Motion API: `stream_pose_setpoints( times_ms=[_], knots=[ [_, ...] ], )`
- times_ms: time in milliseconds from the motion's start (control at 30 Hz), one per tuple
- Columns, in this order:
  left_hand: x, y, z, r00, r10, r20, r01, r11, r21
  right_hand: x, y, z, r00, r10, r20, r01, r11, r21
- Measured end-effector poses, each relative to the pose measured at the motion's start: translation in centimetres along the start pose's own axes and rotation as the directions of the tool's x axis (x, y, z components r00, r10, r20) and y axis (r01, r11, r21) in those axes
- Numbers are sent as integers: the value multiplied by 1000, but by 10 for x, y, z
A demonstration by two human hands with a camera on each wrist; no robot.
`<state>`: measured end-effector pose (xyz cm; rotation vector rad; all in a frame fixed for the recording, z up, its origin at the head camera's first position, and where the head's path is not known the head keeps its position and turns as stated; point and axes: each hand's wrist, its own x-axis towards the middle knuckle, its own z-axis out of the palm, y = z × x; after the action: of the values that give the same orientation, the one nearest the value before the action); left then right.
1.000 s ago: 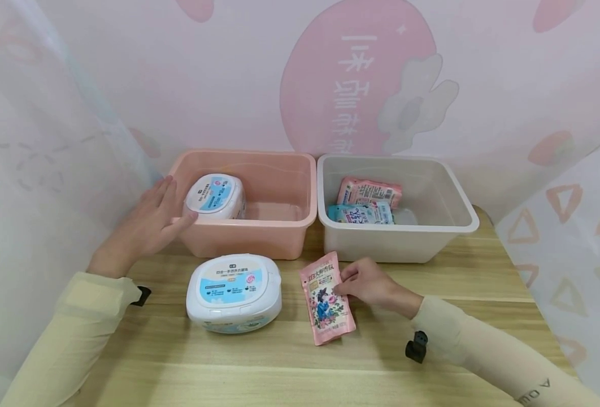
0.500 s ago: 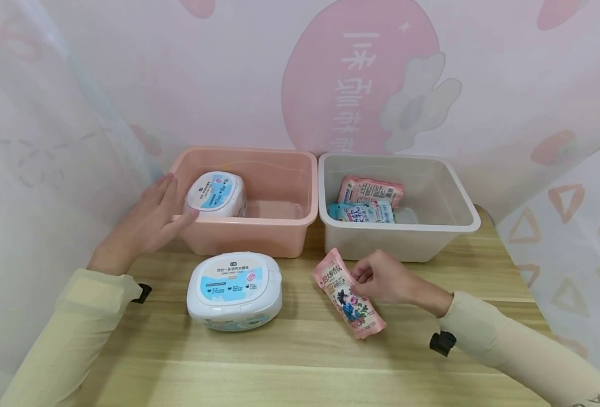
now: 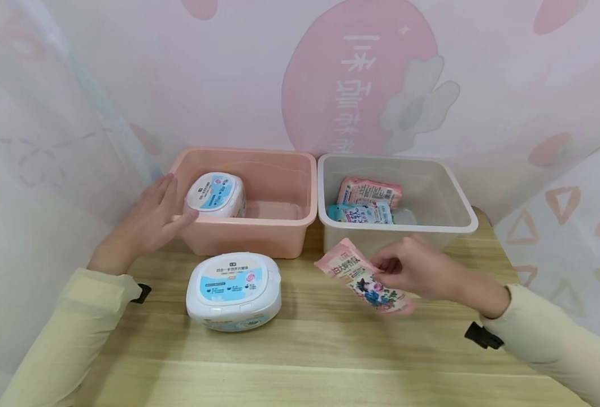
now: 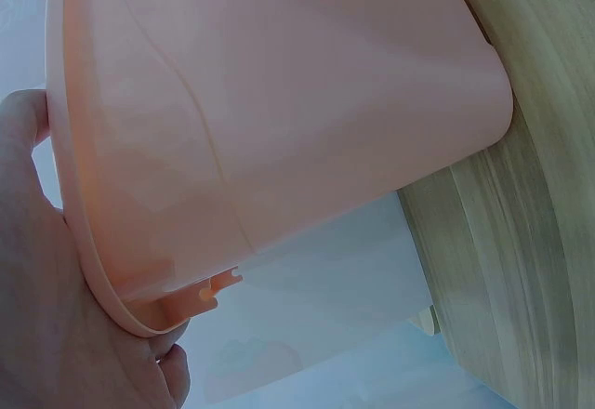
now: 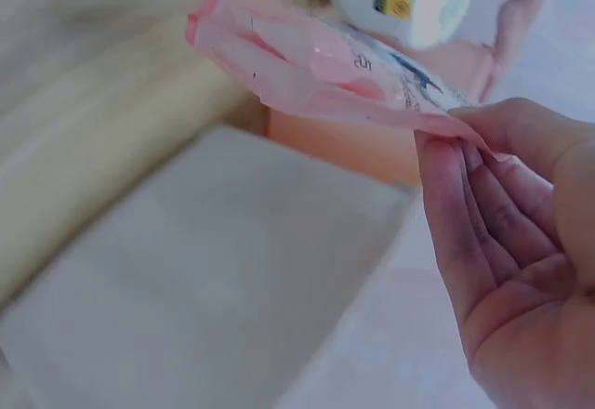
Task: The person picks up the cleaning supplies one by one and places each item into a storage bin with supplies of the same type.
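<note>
Head view: the pink packet [image 3: 363, 282] lies slantwise in the lower half of the frame, right of centre; the right hand [image 3: 424, 268] pinches its upper edge between thumb and fingers; the packet looks raised off the desk [image 3: 300, 367], though blur leaves some doubt; left of it, a white tub [image 3: 234, 291] stands on the desk; farther left, the left hand [image 3: 142, 226] rests on the rim of the pink bin [image 3: 249, 240], fingers extended; a second white tub [image 3: 216, 195] sits inside; just right, the grey bin [image 3: 407, 228] holds a pink pack [image 3: 368, 192] and a blue pack [image 3: 361, 213].
</note>
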<state>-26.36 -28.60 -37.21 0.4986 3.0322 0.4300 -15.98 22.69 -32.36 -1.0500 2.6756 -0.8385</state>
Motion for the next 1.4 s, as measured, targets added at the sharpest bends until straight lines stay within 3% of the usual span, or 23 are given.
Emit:
stream_pose_setpoints(
  times_ms=[200,400,500,700,933,1233,1400],
  knots=[
    [-1,0,1,1000,4,-7,-4,1000,-9,-9,-13,-37,994,-91,-66,88,995,-50],
    [1,-1,2,1000,3,-12,-3,1000,-5,-14,-17,-77,971,-195,-139,174,973,-153],
    [1,-2,2,1000,-1,-7,1,1000,0,-11,-17,-97,967,-210,-148,180,965,-189],
    [1,-2,2,1000,-17,4,17,1000,11,1,-23,-133,982,-108,-156,62,960,-272],
    [1,-3,3,1000,-25,4,25,999,21,22,-25,-159,987,11,-163,-69,932,-356],
    [2,-2,5,999,-42,7,42,999,22,54,-12,-176,985,111,-131,-157,890,-427],
    [2,0,6,999,-52,12,52,998,25,68,2,-179,982,154,-106,-185,884,-429]
  ],
)
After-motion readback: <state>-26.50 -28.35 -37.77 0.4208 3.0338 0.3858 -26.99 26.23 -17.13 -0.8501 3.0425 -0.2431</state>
